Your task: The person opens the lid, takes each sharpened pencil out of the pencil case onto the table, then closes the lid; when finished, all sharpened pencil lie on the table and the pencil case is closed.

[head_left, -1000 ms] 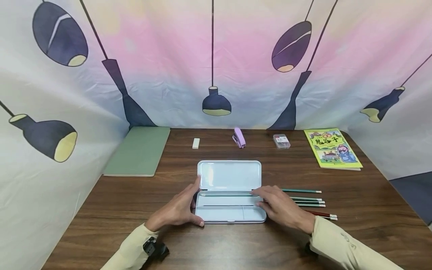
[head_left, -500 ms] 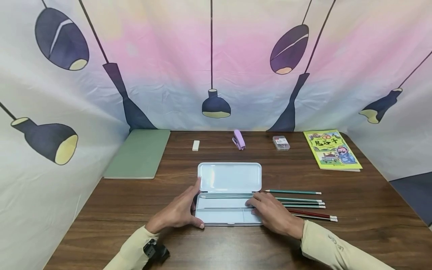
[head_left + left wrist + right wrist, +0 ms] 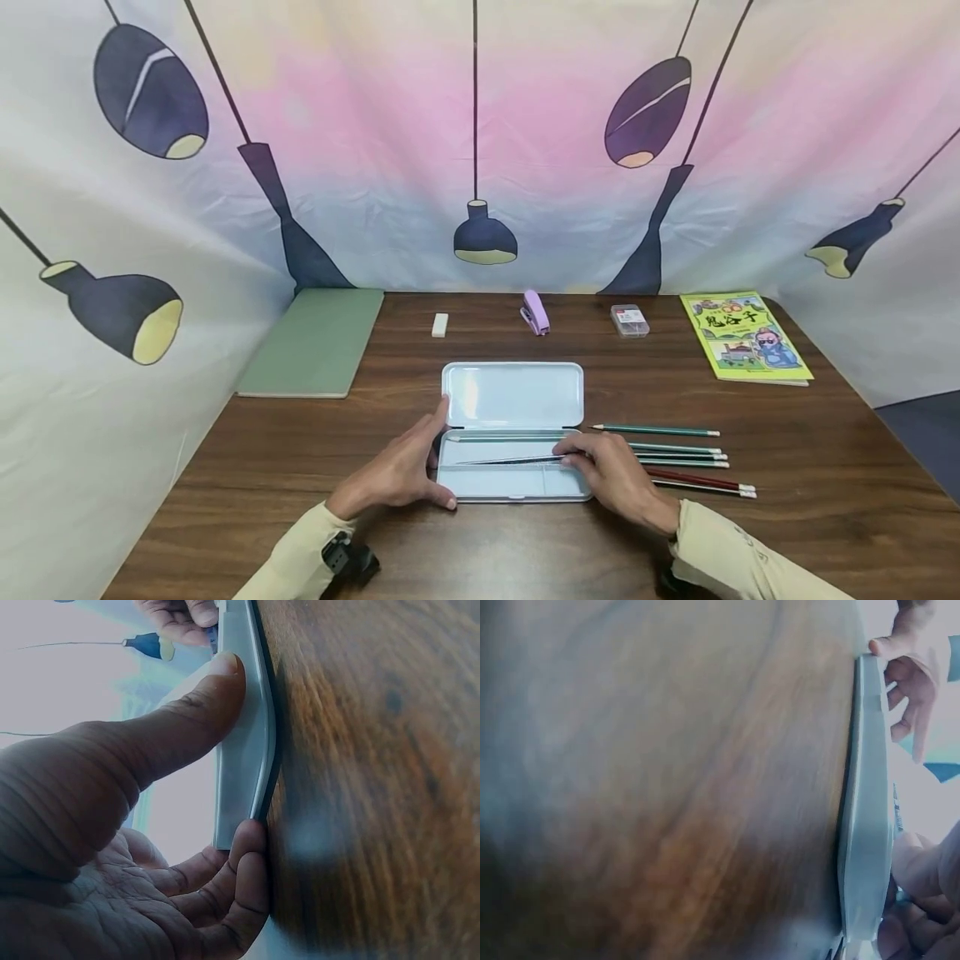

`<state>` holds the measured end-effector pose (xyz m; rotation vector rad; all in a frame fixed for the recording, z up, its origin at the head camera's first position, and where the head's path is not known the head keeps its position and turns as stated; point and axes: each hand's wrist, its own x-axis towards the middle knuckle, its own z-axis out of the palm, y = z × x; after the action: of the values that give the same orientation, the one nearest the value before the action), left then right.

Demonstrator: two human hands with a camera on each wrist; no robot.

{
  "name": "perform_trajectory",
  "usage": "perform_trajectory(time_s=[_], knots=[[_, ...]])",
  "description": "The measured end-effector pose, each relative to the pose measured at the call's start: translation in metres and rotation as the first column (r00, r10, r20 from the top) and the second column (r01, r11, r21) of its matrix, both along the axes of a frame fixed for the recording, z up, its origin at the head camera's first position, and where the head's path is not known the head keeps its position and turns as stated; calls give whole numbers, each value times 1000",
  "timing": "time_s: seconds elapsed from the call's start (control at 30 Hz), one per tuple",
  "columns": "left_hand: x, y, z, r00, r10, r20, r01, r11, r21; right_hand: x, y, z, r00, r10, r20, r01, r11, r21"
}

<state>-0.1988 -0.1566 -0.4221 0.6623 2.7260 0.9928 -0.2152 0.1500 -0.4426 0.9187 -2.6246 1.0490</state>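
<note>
A light blue tin pencil case (image 3: 512, 394) lies open in the middle of the brown table, its lid flat behind its tray. My left hand (image 3: 405, 471) grips the tray's left end, thumb (image 3: 187, 720) on the front corner and fingers curled round the edge (image 3: 244, 750). One green pencil (image 3: 502, 437) lies along the back of the tray. My right hand (image 3: 607, 467) pinches the end of a dark pencil (image 3: 510, 459) that slants across the tray. In the right wrist view only the case's side (image 3: 862, 825) and my left hand (image 3: 911, 667) show.
Loose green pencils (image 3: 652, 431) and red pencils (image 3: 705, 481) lie right of the case. Along the back are a green notebook (image 3: 315, 340), a white eraser (image 3: 439, 325), a purple stapler (image 3: 535, 312), a small clear box (image 3: 629, 320) and a yellow-green book (image 3: 744, 337). Printed cloth walls the table.
My right hand has drawn back from the rear of the tray to its middle. The dark pencil now lies at a slant. My left hand has stayed put.
</note>
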Motion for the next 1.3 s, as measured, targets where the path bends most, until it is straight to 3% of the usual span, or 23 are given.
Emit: perform_trajectory(time_s=[0.23,0.33,0.57,0.83,1.07,1.3], knots=[[0,1,-1,1000,5,-6,-5,1000,8,0,12,4,997,-69,21,72,987,-146],[0,1,-1,1000,5,0,-5,1000,5,0,23,6,994,-86,70,98,976,-195],[0,2,-3,1000,9,12,-9,1000,15,-1,60,8,973,-173,152,204,953,-224],[-1,1,-2,1000,14,28,-14,1000,17,5,99,17,943,-313,114,328,931,-159],[-3,1,-1,999,13,40,-14,1000,19,19,134,19,882,-453,131,461,886,-40],[-2,0,-2,1000,10,29,-11,1000,26,37,168,16,840,-527,128,523,850,68]])
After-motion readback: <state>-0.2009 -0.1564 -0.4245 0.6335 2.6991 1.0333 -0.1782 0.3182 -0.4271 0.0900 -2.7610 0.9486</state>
